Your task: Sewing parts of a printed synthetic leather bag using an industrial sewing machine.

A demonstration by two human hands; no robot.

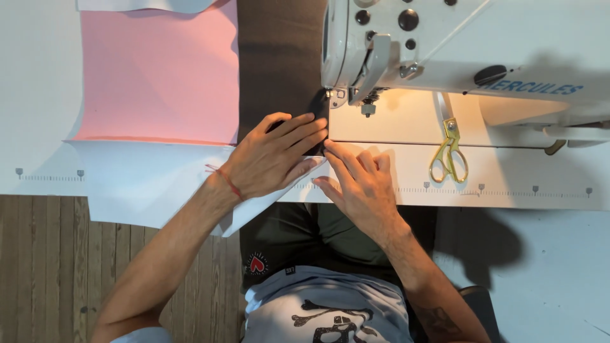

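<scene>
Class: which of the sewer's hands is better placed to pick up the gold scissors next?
Probably the right hand: the gold scissors lie just to its right on the machine bed, while the left hand presses the white fabric farther away.

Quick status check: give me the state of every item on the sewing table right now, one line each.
left hand: flat, fingers spread, pressing the white fabric
right hand: flat on the fabric, fingertips at its edge near the needle
white fabric: lying flat, corner hanging off the table edge
pink fabric: spread flat, untouched
gold scissors: closed, lying on the machine bed
sewing machine: whether it is running cannot be told
</scene>
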